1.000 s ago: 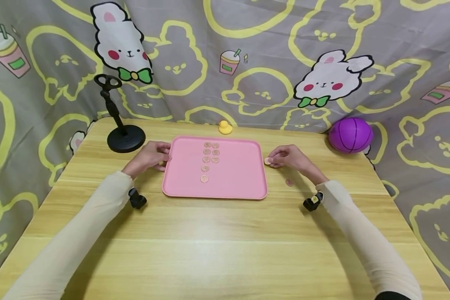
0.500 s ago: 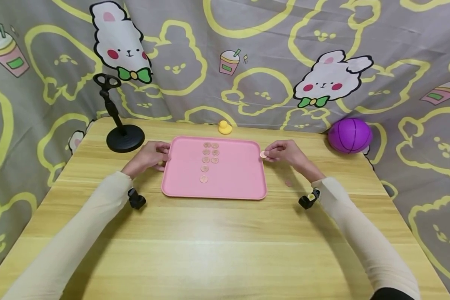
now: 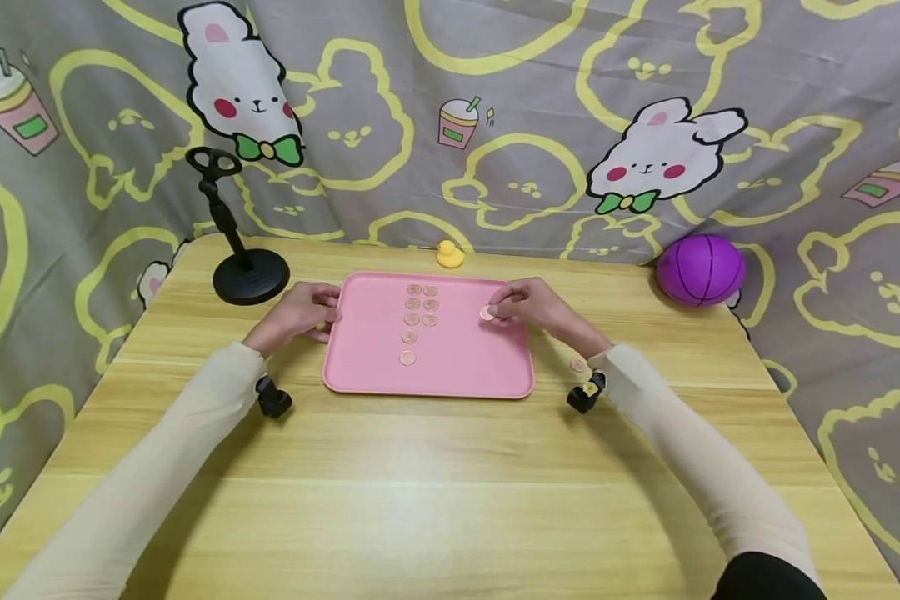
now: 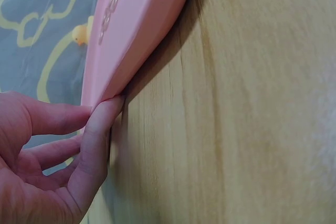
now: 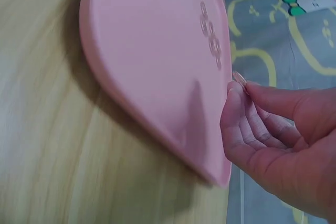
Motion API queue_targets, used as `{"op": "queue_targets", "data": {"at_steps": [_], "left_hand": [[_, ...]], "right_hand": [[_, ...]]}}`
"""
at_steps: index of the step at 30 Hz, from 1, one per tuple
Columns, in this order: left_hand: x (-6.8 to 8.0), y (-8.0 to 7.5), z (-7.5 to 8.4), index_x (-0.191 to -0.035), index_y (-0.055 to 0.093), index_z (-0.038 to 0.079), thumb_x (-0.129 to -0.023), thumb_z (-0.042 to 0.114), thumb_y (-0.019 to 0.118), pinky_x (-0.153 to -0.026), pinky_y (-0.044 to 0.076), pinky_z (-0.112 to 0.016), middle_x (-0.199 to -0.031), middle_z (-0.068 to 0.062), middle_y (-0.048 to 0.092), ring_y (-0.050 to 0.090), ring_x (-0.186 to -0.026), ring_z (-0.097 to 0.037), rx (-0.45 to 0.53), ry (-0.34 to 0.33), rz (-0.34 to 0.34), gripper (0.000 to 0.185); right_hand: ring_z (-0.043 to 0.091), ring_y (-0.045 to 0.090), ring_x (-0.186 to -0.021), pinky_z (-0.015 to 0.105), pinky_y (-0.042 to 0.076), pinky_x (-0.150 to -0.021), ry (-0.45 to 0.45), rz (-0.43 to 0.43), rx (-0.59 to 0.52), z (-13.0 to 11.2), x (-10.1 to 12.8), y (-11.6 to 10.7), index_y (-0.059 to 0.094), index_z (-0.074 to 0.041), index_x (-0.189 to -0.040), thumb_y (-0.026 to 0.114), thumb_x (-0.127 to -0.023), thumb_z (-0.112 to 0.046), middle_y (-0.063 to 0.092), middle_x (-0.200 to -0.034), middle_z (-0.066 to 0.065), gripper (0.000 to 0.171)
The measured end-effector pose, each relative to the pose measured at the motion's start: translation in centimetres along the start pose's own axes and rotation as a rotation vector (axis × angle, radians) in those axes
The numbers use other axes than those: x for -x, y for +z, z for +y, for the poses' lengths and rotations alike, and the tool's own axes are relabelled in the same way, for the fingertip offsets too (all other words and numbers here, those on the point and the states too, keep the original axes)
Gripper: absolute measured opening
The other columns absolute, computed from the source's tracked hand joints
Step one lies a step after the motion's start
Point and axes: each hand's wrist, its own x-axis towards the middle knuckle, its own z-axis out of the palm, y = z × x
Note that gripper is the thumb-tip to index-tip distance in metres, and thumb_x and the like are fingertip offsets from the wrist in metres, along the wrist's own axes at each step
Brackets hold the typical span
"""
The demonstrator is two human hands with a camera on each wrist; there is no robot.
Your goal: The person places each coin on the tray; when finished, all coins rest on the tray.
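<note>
Above pink tray (image 3: pixel 457 367), pinched coin (image 3: pixel 486 312)

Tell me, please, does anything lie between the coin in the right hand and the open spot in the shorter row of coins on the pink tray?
Nothing visible does. The right hand pinches the coin above bare tray surface; the rows of coins lie just left of it, with only bare pink tray between.

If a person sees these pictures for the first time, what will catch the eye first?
Probably the pink tray in the middle of the wooden table, with small coins lined up in two columns on it. The right hand pinches one more coin above the tray, and the left hand holds the tray's left edge.
</note>
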Motion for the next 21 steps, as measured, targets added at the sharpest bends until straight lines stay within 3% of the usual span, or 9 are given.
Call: {"op": "queue_targets", "data": {"at_steps": [8,16,21], "left_hand": [[0.0,0.6,0.0,-0.155,0.043,-0.007,-0.102,0.001,0.058,-0.067,0.064,-0.026,-0.132,-0.026,0.052,0.064,-0.089,-0.017,0.009,0.011,-0.009,0.056],[0.2,0.3,-0.2,-0.156,0.041,-0.008,-0.102,0.001,0.059,-0.068,0.064,-0.027,-0.126,-0.024,0.052,0.064,-0.090,-0.018,0.012,0.026,-0.004,0.058],[0.2,0.0,-0.1,-0.156,0.040,-0.008,-0.101,0.001,0.059,-0.067,0.064,-0.026,-0.126,-0.024,0.052,0.063,-0.089,-0.017,0.011,0.020,-0.005,0.059]], "right_hand": [[0.015,0.074,-0.076,0.028,0.061,-0.072,-0.019,-0.071,0.017,-0.9,-0.7,2.1,0.072,0.009,-0.108,0.074,-0.096,-0.001,0.078,-0.091,0.014,0.016],[0.020,0.077,-0.074,0.037,0.066,-0.076,-0.035,-0.161,-0.040,-1.7,-1.6,4.8,0.071,0.012,-0.105,0.072,-0.095,0.003,0.077,-0.093,0.022,0.013],[0.019,0.076,-0.074,0.034,0.066,-0.075,-0.015,-0.168,-0.039,-2.1,-1.9,6.4,0.070,0.012,-0.105,0.070,-0.098,0.002,0.077,-0.097,0.024,0.012]]}}
